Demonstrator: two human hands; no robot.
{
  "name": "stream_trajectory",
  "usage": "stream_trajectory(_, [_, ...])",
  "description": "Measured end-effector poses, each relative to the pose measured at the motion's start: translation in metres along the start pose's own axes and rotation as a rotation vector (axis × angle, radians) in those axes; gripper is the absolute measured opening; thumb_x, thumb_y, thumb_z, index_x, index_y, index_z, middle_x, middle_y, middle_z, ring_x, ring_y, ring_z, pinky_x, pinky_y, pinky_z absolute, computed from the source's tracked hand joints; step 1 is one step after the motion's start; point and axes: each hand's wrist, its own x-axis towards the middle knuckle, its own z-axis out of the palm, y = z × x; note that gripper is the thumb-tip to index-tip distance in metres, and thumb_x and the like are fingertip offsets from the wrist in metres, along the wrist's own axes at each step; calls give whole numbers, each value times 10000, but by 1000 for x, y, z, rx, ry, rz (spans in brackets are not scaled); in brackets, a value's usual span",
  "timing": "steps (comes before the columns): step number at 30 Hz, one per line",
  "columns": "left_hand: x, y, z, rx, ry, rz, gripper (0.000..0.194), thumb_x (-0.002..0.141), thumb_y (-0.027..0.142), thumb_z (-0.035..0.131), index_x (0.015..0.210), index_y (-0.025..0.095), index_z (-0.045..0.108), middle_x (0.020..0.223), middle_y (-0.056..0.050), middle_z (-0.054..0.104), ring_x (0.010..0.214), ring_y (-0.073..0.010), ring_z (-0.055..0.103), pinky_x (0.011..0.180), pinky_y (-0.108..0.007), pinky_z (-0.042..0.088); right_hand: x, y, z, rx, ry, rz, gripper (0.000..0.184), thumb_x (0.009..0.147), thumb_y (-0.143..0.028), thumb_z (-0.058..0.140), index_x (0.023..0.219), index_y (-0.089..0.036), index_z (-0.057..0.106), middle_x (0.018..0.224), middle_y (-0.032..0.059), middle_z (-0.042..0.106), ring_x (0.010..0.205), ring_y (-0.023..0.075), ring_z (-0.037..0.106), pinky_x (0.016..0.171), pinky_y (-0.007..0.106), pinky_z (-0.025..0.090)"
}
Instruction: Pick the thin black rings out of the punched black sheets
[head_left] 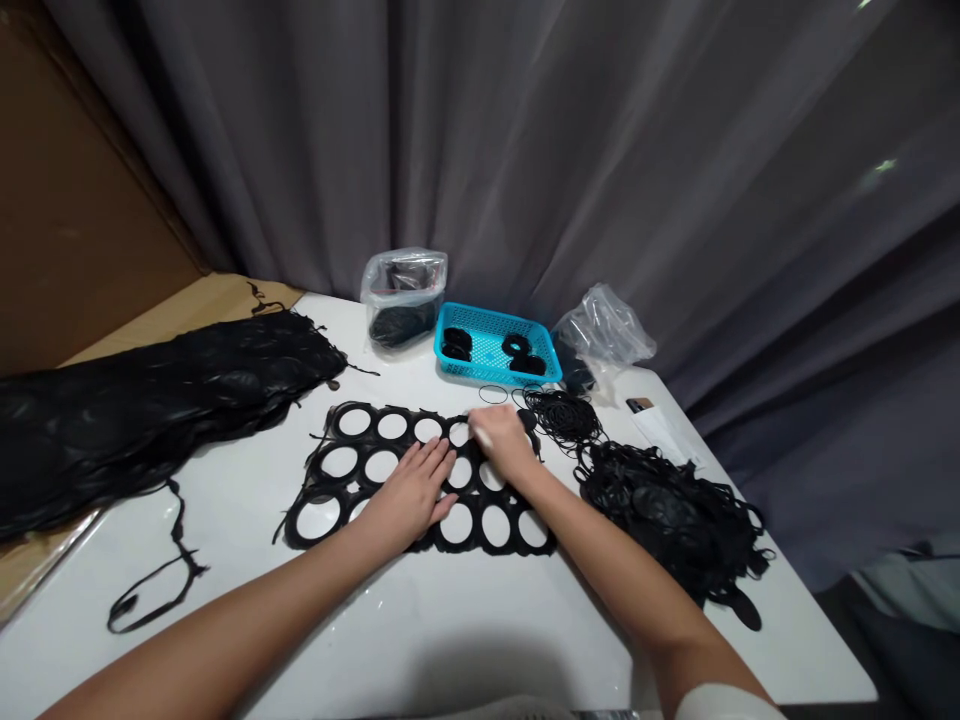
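A thin black sheet [361,465] with rows of large round holes, each framed by a black ring, lies flat on the white table. My left hand [412,497] rests on its middle, palm down with fingers stretched out. At the sheet's upper right, my right hand [502,438] is closed, its fingertips over a ring in the far row. Whatever those fingers pinch, if anything, is hidden by the hand. Just right of it lies a heap of thin black loops [566,415].
A blue basket [495,381] with black rings stands behind, between two clear plastic bags [405,275]. Black scraps [667,510] are heaped at right. Stacked black sheets [150,400] cover the left side, with a loose black strip [180,580] nearby. A grey curtain [480,150] hangs behind.
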Motion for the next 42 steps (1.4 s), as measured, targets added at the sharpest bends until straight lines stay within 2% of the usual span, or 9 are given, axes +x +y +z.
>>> stream_trajectory(5, [-2, -1, -4, 0, 17, 2, 504, 982, 380, 502, 1413, 120, 514, 1496, -186, 503, 1424, -323, 427, 1173, -513, 325, 34, 47, -15, -76, 251, 413, 127, 931, -181, 514, 896, -174, 636, 760, 90, 663, 758, 243, 564, 730, 326, 342])
stream_trajectory(11, [-4, -2, -11, -34, 5, 7, 523, 981, 399, 538, 1441, 155, 490, 1530, -161, 470, 1437, -297, 415, 1184, -482, 325, 25, 36, -11, 44, 235, 365, 130, 934, -245, 522, 873, -207, 630, 741, 56, 657, 685, 217, 577, 645, 287, 334])
stream_trajectory(17, [-4, -2, -12, -78, -6, -7, 521, 974, 386, 549, 1428, 135, 505, 1522, -182, 473, 1436, -316, 414, 1179, -506, 327, 11, 51, -36, 3, 410, 541, 177, 931, -249, 468, 864, -184, 618, 769, 101, 666, 728, 237, 596, 678, 309, 365])
stream_trajectory(20, [-2, -2, -18, -121, 3, -23, 504, 965, 396, 564, 1403, 149, 530, 1492, -174, 513, 1412, -319, 449, 1162, -506, 358, 8, 55, -49, 170, 463, 627, 168, 888, -298, 517, 770, -199, 584, 735, 82, 660, 705, 226, 591, 686, 317, 391])
stream_trajectory(25, [12, -1, -50, -279, 71, -120, 541, 1012, 436, 471, 1490, 194, 396, 1504, -138, 497, 1340, -244, 535, 1069, -381, 481, 4, 16, -61, 945, 169, 572, 279, 749, -403, 707, 676, -210, 520, 699, 37, 670, 703, 205, 626, 624, 292, 432])
stream_trajectory(29, [33, -1, -81, -870, 68, -190, 634, 957, 351, 548, 1524, 244, 287, 1498, -135, 491, 1366, -254, 493, 1078, -420, 457, -2, -28, -68, 1363, -64, 471, 337, 709, -400, 805, 717, -201, 534, 725, 21, 669, 723, 183, 638, 566, 256, 443])
stream_trajectory(33, [42, -4, -96, -1291, -20, -194, 673, 889, 292, 650, 1480, 246, 332, 1098, -62, 667, 1083, -215, 650, 993, -416, 483, -8, -46, -69, 1581, -143, 472, 398, 691, -386, 859, 695, -193, 510, 691, -19, 613, 643, 123, 589, 481, 202, 397])
stream_trajectory(36, [38, -10, -98, -1337, -45, -204, 685, 862, 306, 690, 1459, 233, 361, 880, 12, 611, 932, -192, 675, 908, -382, 502, -18, -48, -58, 1807, -194, 473, 425, 699, -362, 873, 732, -198, 482, 771, -1, 657, 715, 126, 636, 462, 168, 354])
stream_trajectory(42, [18, -22, -81, -1102, -54, -198, 481, 909, 303, 579, 1358, 187, 451, 824, 7, 613, 758, -161, 662, 727, -301, 523, -43, -60, -22, 2083, -524, 380, 417, 709, -342, 874, 747, -190, 488, 938, 69, 707, 712, 109, 622, 406, 145, 253])
